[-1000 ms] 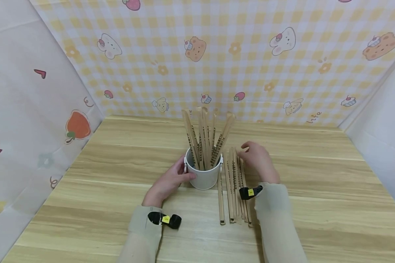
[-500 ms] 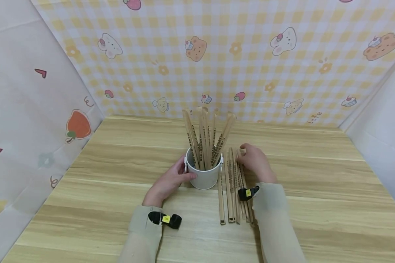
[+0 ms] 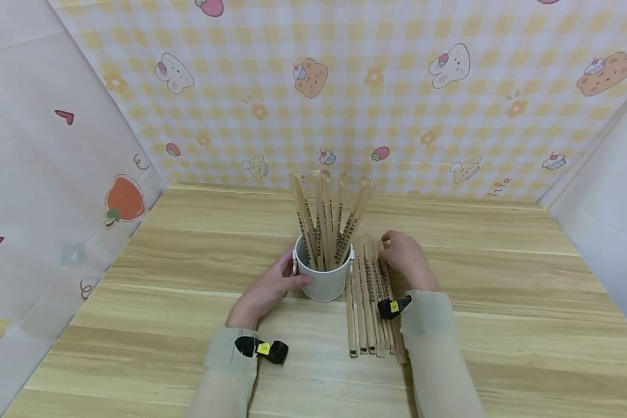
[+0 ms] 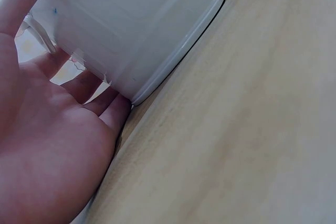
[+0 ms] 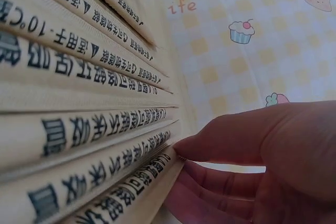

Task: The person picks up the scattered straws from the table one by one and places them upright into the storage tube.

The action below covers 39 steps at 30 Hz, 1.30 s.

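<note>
A small white bucket [image 3: 324, 285] with side handles stands upright on the table, several paper-wrapped straws [image 3: 321, 223] leaning out of its top. My left hand [image 3: 266, 288] grips its left side, thumb in front and the other fingers reaching behind, as the left wrist view shows on the bucket wall [image 4: 121, 30]. Just right of the bucket, more wrapped straws [image 3: 363, 307] lie side by side, printed with dark characters. At their far ends, my right hand [image 3: 406, 258] pinches the end of the rightmost straw [image 5: 142, 184] between thumb and fingers. My right sleeve partly hides that straw.
The wooden table [image 3: 214, 226] extends around both hands. A yellow checked cloth [image 3: 345, 110] with cartoon prints rises along its back edge, and a white printed cloth [image 3: 47, 191] borders the left. Black camera straps [image 3: 261, 348] sit on both wrists.
My right hand has come slightly left and closed on a straw's far end. The lying straws have shifted and spread into a flatter row. The left hand and bucket have stayed put.
</note>
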Motion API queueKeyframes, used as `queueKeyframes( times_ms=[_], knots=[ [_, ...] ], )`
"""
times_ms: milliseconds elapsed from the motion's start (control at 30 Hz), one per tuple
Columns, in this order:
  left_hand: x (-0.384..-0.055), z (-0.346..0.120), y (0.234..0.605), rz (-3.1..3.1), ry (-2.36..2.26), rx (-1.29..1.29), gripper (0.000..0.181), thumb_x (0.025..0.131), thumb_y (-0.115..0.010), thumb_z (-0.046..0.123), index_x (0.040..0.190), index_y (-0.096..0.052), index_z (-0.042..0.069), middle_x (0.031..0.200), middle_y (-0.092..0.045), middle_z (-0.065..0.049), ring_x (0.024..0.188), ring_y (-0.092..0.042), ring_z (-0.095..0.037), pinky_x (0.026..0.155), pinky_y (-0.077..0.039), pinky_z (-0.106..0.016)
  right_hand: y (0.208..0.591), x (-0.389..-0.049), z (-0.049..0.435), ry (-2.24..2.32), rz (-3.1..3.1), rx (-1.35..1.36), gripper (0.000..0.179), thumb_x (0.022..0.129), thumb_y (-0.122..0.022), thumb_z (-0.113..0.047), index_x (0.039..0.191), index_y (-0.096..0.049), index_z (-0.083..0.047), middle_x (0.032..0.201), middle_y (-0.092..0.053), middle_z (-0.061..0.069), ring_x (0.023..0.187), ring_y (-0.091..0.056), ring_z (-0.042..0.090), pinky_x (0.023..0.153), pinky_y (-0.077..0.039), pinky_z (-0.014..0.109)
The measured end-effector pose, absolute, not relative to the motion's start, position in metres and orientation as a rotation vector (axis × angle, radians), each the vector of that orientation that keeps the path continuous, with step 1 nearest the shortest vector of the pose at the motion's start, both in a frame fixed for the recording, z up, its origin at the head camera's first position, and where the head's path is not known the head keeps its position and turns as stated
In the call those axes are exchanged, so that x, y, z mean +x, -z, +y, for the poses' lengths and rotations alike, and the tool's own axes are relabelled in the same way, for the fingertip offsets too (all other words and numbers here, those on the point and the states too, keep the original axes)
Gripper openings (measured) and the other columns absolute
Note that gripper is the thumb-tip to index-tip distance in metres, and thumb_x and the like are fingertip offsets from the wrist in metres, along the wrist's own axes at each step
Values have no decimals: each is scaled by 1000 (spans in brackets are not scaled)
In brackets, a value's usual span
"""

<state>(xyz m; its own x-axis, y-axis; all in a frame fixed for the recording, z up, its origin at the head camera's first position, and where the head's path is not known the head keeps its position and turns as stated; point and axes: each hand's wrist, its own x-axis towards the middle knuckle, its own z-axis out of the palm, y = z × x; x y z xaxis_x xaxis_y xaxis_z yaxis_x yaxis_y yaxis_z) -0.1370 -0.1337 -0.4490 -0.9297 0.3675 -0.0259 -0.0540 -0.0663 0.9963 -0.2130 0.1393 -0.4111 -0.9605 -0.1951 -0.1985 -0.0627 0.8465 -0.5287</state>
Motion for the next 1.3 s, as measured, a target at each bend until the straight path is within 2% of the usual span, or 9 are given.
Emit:
queueKeyframes(
  times_ms=[133,333,633,1000,1100,1300],
  knots=[
    [-138,-134,451,1902,-2091,360,84,76,-69,16,141,-19,33,146,-18,4,132,-17,-14,107,-14,-34,411,-213,139,824,2748,-178,38,80,-50,-3,117,-51,4,86,-60,13,60,-54,18,53,-45,29],
    [-139,-134,452,1876,-2102,377,84,76,-69,15,141,-18,33,146,-17,3,132,-16,-15,107,-14,-34,409,-212,141,874,2714,-170,37,82,-50,-2,118,-51,3,96,-61,17,62,-58,19,56,-48,29],
    [-139,-134,452,1869,-2110,390,85,76,-69,15,142,-18,30,147,-16,0,132,-15,-18,107,-13,-36,397,-209,146,898,2758,-204,39,82,-47,0,121,-49,2,88,-60,16,59,-56,17,54,-46,29],
    [-138,-134,449,1827,-2116,356,82,79,-65,8,142,-17,31,146,-17,1,132,-18,-15,106,-16,-33,362,-201,145,1051,2813,-231,39,86,-47,-4,125,-47,-3,88,-58,15,63,-62,24,53,-52,29],
    [-139,-134,449,1815,-2112,350,82,80,-63,5,143,-16,28,146,-16,-1,132,-17,-16,106,-17,-34,352,-197,144,1068,2854,-255,38,87,-47,-6,124,-48,-3,89,-58,13,62,-61,22,52,-52,28],
    [-138,-134,450,1814,-2112,363,81,81,-63,5,142,-17,31,146,-17,0,132,-17,-16,106,-17,-35,332,-187,141,1097,2948,-273,34,89,-49,-12,123,-50,-6,91,-58,10,65,-62,21,52,-50,29]
  ],
)
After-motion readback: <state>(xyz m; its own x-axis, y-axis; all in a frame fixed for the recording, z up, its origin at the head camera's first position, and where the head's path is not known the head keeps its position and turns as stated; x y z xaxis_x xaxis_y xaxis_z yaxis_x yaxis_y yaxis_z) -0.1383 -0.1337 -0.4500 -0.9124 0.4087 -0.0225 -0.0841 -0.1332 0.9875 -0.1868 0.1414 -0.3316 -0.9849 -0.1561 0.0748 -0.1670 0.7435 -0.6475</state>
